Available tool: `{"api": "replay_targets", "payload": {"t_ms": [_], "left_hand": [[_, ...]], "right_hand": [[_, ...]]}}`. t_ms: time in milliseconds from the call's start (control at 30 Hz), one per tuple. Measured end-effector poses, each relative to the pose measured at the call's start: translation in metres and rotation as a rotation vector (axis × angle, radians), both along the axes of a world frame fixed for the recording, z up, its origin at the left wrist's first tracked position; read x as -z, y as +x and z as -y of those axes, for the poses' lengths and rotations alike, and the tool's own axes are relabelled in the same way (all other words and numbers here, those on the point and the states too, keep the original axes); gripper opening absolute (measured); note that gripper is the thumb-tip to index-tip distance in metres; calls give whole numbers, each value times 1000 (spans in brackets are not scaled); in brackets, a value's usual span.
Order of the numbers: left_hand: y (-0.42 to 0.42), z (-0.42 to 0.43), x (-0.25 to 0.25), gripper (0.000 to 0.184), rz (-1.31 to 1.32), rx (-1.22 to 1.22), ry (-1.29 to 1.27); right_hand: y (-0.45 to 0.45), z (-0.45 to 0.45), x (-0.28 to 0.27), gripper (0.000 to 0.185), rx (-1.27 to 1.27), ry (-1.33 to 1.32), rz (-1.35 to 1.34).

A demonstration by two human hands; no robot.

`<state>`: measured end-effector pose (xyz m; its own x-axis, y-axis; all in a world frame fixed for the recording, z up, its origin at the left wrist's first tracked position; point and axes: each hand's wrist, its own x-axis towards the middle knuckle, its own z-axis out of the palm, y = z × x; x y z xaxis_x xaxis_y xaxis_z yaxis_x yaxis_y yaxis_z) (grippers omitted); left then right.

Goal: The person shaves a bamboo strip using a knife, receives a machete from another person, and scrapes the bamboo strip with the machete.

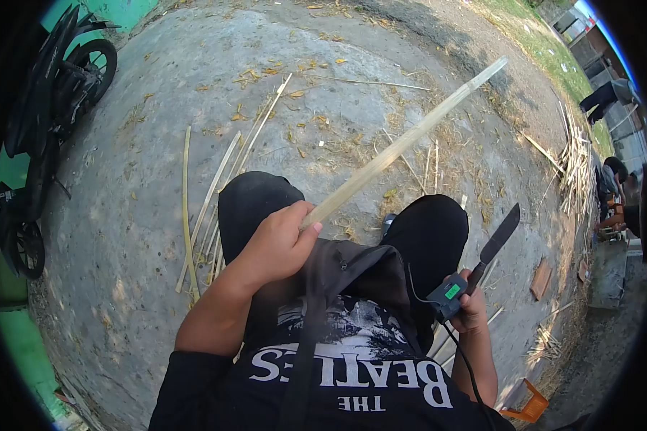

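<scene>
My left hand (284, 241) is closed around the near end of a long, flat bamboo strip (399, 147), which slants up and away to the right. My right hand (471, 305) grips the handle of a knife (499, 233), its dark, broad blade pointing up and away from me. A small black device with a green display (449, 293) sits against that hand, and a cable runs from it. The blade and the strip are well apart. Between my bent knees lies a dark bag (359, 269) with a strap across my shirt.
Several thin bamboo strips (187, 194) lie on the concrete to my left. A heap of split strips (576, 161) is at the right, near a person (615, 179). A parked motorcycle (57, 93) stands at far left. A brown block (541, 279) and an orange plastic object (528, 404) are right.
</scene>
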<state>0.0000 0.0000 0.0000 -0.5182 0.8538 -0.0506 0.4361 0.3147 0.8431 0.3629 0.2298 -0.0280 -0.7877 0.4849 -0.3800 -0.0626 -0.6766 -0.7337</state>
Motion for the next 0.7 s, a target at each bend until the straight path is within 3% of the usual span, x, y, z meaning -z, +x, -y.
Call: {"api": "replay_targets", "payload": {"t_ms": [100, 267, 367, 467, 700], "left_hand": [[1, -1, -7, 22, 88, 3, 6], [4, 21, -13, 17, 504, 7, 17], [10, 45, -16, 14, 596, -64, -23], [13, 78, -10, 13, 582, -173, 13], [19, 99, -20, 18, 505, -366, -7]], "right_hand": [[-45, 12, -21, 54, -137, 36, 1], [-95, 21, -7, 53, -330, 360, -104], [-112, 24, -10, 53, -422, 528, -79], [-118, 24, -10, 55, -424, 718, -56], [-118, 35, 1, 56, -281, 821, -115]]}}
